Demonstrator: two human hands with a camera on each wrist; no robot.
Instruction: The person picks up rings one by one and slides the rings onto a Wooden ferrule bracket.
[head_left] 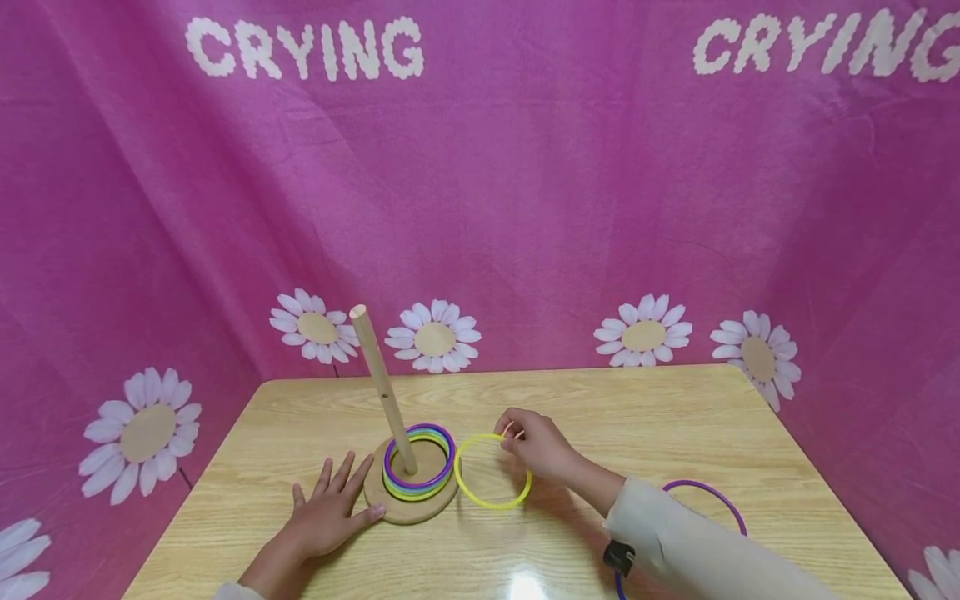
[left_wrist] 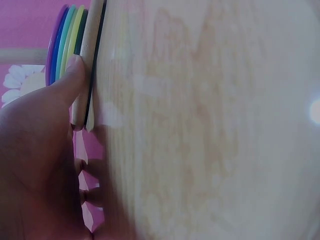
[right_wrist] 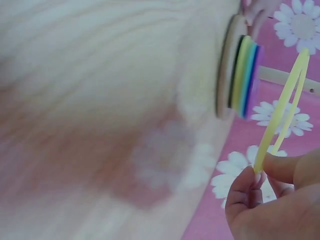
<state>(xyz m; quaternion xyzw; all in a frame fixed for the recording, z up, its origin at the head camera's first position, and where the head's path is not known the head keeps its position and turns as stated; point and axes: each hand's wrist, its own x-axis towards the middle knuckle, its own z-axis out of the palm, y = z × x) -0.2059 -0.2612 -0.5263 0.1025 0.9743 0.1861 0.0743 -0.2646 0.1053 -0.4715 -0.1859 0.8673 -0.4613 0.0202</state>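
Note:
A yellow ring [head_left: 492, 507] is pinched between the thumb and fingers of my right hand [head_left: 542, 448], held to the right of the stand; the right wrist view shows the yellow ring [right_wrist: 282, 107] raised off the table. The stand has a round wooden base [head_left: 408, 515] and a tall wooden peg [head_left: 382, 387]. Several stacked rings [head_left: 453, 457], purple on top with blue, green and yellow beneath, lie around the peg on the base. My left hand [head_left: 326, 517] has its fingers spread beside the base, the thumb touching the base's edge [left_wrist: 85, 75].
A purple ring [head_left: 712, 492] lies on the wooden table [head_left: 600, 408] at the right, partly hidden under the right sleeve [head_left: 682, 533]. Another ring's dark blue edge [head_left: 619, 586] shows near the black wrist camera. A pink flowered cloth [head_left: 525, 208] hangs behind the table.

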